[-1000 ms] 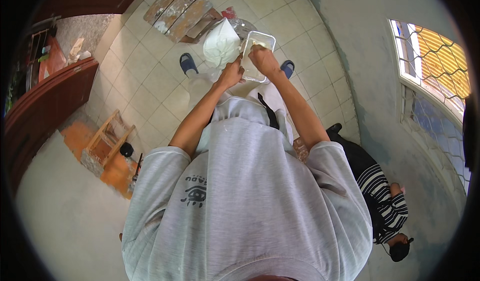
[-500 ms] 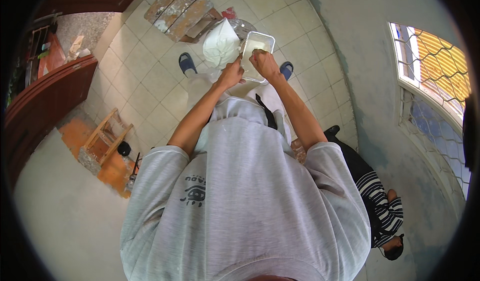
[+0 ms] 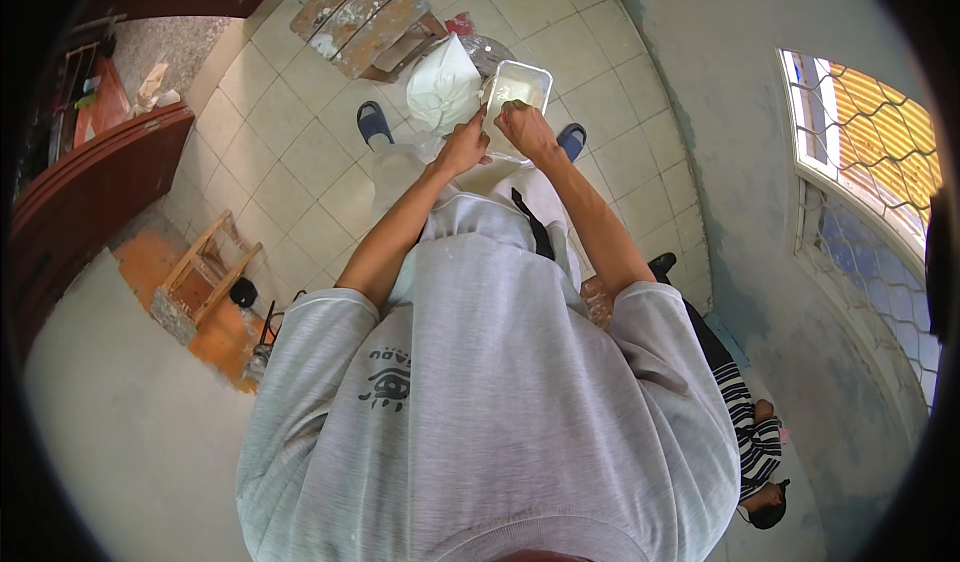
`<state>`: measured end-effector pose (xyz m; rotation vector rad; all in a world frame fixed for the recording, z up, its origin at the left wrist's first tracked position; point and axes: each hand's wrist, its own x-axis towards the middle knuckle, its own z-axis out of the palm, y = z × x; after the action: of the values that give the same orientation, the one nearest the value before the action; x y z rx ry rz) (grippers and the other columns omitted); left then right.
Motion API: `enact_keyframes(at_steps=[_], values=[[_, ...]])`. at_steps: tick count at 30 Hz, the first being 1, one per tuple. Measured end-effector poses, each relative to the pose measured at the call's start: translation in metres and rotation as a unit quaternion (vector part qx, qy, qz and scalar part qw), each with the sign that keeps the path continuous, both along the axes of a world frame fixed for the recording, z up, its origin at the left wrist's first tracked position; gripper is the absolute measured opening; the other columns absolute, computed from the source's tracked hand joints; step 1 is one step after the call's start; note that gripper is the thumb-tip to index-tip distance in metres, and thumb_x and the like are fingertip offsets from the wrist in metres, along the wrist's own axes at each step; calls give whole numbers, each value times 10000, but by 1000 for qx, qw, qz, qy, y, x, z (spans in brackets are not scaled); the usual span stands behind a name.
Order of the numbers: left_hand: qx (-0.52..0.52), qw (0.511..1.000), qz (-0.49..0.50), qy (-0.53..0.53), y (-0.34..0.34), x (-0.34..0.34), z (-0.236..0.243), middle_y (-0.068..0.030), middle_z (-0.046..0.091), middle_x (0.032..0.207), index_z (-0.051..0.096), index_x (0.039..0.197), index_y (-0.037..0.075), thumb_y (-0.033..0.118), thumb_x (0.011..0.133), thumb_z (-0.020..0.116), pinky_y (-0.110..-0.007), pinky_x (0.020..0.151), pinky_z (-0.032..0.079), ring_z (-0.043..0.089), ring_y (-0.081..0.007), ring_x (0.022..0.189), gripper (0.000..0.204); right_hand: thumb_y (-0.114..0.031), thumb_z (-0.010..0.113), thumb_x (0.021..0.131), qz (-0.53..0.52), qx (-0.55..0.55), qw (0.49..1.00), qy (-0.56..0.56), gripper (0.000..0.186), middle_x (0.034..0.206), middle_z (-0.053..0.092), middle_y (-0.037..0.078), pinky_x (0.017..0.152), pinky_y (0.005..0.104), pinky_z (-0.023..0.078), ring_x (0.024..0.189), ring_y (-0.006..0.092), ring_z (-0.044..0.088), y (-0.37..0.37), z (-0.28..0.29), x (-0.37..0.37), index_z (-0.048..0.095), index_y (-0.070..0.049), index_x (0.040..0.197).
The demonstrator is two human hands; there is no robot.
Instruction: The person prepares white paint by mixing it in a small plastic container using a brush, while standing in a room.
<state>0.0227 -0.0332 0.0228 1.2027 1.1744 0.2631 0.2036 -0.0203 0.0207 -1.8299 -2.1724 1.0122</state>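
Note:
Between my feet, a pale rectangular tub (image 3: 543,87) with creamy material in it stands beside a crumpled white bag or liner (image 3: 440,77). My left hand (image 3: 466,145) is closed on the tub's near-left edge, index finger along the side. My right hand (image 3: 523,127) is over the tub, fingers curled round a small item, partly reddish, that is mostly hidden. A paint-spattered grey round surface (image 3: 488,54) shows behind tub and bag, with a small red object (image 3: 458,24) at its back.
Spattered wooden slat stool (image 3: 355,17) ahead left; wooden frame (image 3: 210,277) on an orange patch at lower left; dark red door (image 3: 100,187) left. A person (image 3: 750,442) in striped top is behind my right side, along the wall with grilled window (image 3: 860,152). Blue sandals (image 3: 372,122) on my feet.
My right hand has moved a little toward me and left within the tub, its fingers lower. The other person has shifted slightly. My left hand stays on the tub.

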Motion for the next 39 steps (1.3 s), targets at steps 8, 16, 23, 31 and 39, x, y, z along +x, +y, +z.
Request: enact_keyframes(at_steps=[8,16,23,31,39], values=[[26,1000,11,-7,-1,-2,-9,-300,695,910,255,1561,-53,-25,921,450,-413,661,629,748,-349,660,669,-177,648,892,-56,23,997,51,235,909,687,273,763,498,575,840,458,698,10,37,6,651,58,883],[-4,1000,-7,8,-3,-4,-7,-272,701,889,247,1568,-39,-16,928,453,-413,673,626,750,-335,659,673,-177,654,894,-38,27,999,23,223,908,686,275,745,502,581,810,445,702,-14,8,1,654,45,901],[27,1000,12,2,-6,-2,-14,-290,700,895,267,1553,-57,-20,921,450,-414,666,631,749,-344,662,659,-207,652,907,-47,52,997,17,256,930,690,269,754,503,580,818,449,703,7,22,5,658,49,910],[38,999,25,-4,-10,-3,-11,-276,691,861,289,1541,-66,-25,903,471,-423,668,637,746,-368,703,665,-222,643,916,-11,-12,999,30,276,945,688,274,759,510,576,826,453,702,-4,6,3,659,53,918],[39,999,33,-11,-10,-3,-17,-313,691,880,300,1548,-37,-18,900,480,-423,672,640,741,-375,677,672,-186,676,895,-67,64,995,36,224,916,683,249,719,509,565,806,455,685,6,18,12,640,29,950]])
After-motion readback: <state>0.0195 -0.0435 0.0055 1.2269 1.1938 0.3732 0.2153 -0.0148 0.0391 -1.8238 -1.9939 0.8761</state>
